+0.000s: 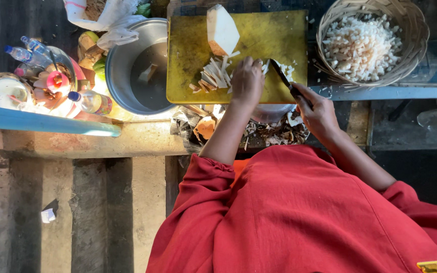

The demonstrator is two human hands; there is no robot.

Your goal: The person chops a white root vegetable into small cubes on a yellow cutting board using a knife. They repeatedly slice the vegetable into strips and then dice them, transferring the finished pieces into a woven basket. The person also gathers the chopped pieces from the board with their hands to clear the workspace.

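Head view: the left hand (247, 81) lies curled over a bundle of white sticks (214, 76) on the yellow board (188, 45), fingers bent down to pin them flat. The right hand (318, 114) is wrapped tight round the handle of a knife (281, 75); the dark blade points far and left, its tip just beside the left hand's fingertips. A few small white cubes (290, 71) lie just right of the blade.

At the far edge of the board stands a large peeled white chunk (222, 29), one end cut at a slant. Right of the board sits a woven basket (416, 30), well filled with the same small white cubes. Left of the board is a metal pot (122, 60) holding dark water. Further left on the bench (142, 136) stand some plastic bottles (89, 101) and a crowded bowl. Near the person, under the board's edge, peelings (269, 132) lie heaped. Red sleeves cover both arms.

By the look of it, the step in hand is dicing: sticks are being cut crosswise into cubes. The next cut seems to call for the left fingers to draw back a little along the sticks, knuckles kept ahead of the fingertips, so the blade meets only the sticks.
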